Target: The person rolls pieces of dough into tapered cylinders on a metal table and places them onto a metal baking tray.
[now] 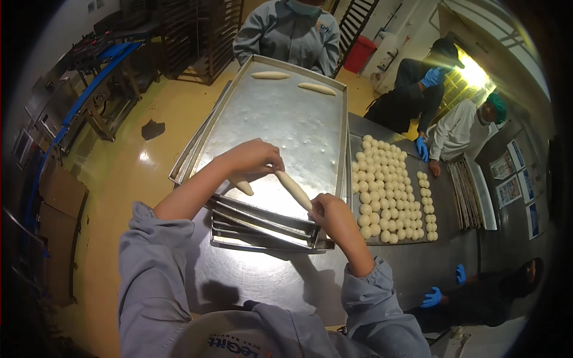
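Note:
A long, tapered roll of dough [293, 190] is stretched slantwise between my hands over the near end of a metal baking tray [274, 128]. My left hand [258, 156] pinches its far-left tip, and my right hand [328, 210] is closed on its near-right tip. Beneath my left hand lies a second dough roll [242, 184] on the tray, partly hidden by that hand. Two more rolls rest at the tray's far end, one dough roll [270, 75] on the left and another dough roll [317, 88] on the right.
Several more trays [262, 230] are stacked beneath on a steel table [250, 280]. Right of them sit rows of dough balls [388, 191]. A person [289, 30] stands beyond the stack; others in blue gloves stand at right. A conveyor [89, 89] runs along the left.

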`<action>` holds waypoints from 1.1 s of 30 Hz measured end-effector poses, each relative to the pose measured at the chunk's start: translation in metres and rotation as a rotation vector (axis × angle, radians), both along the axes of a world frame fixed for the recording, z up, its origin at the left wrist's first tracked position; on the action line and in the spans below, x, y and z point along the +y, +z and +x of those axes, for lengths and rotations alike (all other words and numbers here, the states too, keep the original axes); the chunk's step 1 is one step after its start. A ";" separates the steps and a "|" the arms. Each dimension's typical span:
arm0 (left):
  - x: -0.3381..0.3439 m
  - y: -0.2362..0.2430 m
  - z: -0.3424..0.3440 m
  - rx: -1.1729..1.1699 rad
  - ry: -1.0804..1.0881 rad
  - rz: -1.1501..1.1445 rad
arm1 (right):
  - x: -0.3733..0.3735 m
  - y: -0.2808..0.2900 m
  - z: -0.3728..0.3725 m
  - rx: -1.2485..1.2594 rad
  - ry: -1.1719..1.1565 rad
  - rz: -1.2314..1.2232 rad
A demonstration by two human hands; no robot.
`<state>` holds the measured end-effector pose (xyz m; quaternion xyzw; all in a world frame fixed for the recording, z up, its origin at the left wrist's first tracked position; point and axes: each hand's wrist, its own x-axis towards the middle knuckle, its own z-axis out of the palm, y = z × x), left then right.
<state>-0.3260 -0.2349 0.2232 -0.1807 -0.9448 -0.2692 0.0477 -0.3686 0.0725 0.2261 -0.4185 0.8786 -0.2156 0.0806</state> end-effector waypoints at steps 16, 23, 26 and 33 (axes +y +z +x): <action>-0.051 -0.001 0.036 0.125 0.179 -0.104 | 0.008 0.037 0.026 0.194 -0.012 0.080; -0.105 0.007 0.093 -0.105 0.301 -0.071 | -0.069 0.025 0.049 -0.044 0.090 -0.239; -0.105 -0.009 0.097 -0.028 0.198 -0.125 | -0.123 -0.003 0.049 -0.027 0.092 -0.252; -0.099 -0.012 0.088 0.013 0.180 -0.221 | -0.169 -0.021 0.054 -0.096 0.046 -0.123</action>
